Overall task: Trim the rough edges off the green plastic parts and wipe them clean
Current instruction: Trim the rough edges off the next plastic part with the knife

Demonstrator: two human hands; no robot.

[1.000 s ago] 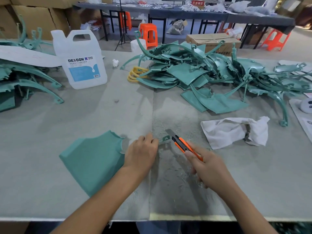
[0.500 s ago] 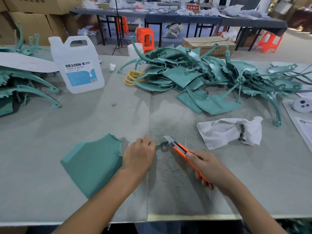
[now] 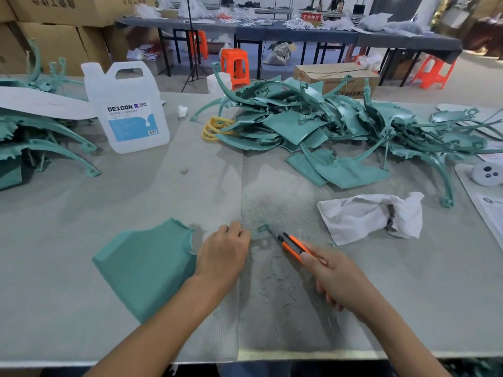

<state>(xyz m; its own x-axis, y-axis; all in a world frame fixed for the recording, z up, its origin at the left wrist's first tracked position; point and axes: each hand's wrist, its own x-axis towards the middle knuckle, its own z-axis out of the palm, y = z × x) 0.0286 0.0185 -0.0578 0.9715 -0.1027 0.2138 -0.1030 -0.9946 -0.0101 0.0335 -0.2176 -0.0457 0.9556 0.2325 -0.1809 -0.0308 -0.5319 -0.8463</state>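
Presently left hand (image 3: 221, 257), fingers curled, steadied green panel (image 3: 147, 265) for trimming; right hand (image 3: 337, 278) gripped utility knife (image 3: 292, 244), blade at panel's 3 o'clock tab.

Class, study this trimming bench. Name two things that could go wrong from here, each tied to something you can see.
1. The utility knife cuts close to the left hand holding the green part; a slip could cut fingers.
2. Shavings litter the surface around the work, so the part might skid.

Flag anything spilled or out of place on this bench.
Green shavings litter the table around the knife, ordinary trimming waste. Behind, green parts lie in a tangled heap. The jug stands upright; nothing looks spilled.
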